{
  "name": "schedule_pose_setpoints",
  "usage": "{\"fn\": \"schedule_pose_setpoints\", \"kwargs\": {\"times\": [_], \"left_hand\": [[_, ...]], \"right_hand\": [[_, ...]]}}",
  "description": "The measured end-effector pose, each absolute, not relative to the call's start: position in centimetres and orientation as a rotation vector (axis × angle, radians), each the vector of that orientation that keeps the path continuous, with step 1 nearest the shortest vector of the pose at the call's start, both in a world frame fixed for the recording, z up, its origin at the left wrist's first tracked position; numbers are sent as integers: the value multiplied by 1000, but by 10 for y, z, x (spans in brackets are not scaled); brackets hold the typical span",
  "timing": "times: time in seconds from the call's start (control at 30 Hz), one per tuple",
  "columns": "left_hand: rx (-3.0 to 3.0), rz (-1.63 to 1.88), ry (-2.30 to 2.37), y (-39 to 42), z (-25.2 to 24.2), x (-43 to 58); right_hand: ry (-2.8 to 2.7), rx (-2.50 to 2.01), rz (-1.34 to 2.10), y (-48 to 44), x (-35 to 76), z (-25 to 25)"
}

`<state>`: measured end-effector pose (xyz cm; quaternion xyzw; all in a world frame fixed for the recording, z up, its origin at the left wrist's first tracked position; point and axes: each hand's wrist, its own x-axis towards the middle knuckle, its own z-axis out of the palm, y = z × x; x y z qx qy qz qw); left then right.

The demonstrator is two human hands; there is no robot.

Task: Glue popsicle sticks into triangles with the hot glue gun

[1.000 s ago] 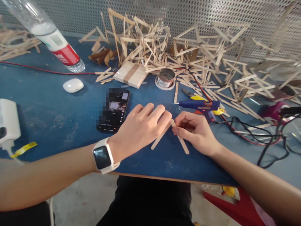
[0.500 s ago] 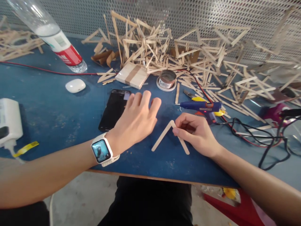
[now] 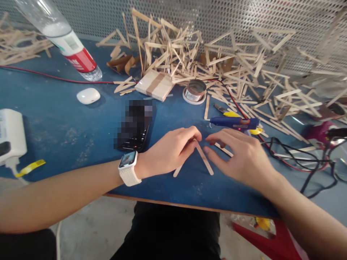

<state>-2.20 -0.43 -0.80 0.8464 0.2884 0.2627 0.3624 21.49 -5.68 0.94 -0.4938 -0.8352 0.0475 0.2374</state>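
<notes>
Two wooden craft sticks [image 3: 204, 157] meet at one end in a V that points away from me. My left hand [image 3: 169, 150], with a watch [image 3: 128, 164] on its wrist, pinches the V at its tip and covers much of the left stick. Just to the right, my right hand [image 3: 242, 155] is open, its thumb and fingers apart and holding nothing. Another craft stick [image 3: 224, 149] shows on the table behind its thumb. Beyond the right hand lies a blue glue gun [image 3: 235, 122] with its nozzle pointing left.
A phone [image 3: 139, 139] lies beyond my left wrist. Farther back are a banded stack of sticks [image 3: 154, 85], a small round tin [image 3: 194, 90] and a heap of loose sticks [image 3: 168, 54]. A bottle [image 3: 81, 59] leans at the left. Black cables [image 3: 287, 151] tangle at the right.
My left hand has come down from above the phone to the V's tip and closed on it. My right hand has let go of the sticks and opened, shifting slightly right.
</notes>
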Motion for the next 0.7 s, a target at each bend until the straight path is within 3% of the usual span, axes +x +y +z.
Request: {"fn": "schedule_pose_setpoints", "kwargs": {"times": [0.13, 0.4, 0.7], "left_hand": [[2349, 618, 827, -3, -13, -22], [2369, 571, 844, -1, -18, -21], [2427, 517, 874, -4, -17, -22]], "right_hand": [[-2527, -1513, -272, -64, 228, 13], [-2530, -1430, -55, -63, 236, 6], [-2450, -1468, -43, -57, 232, 9]]}}
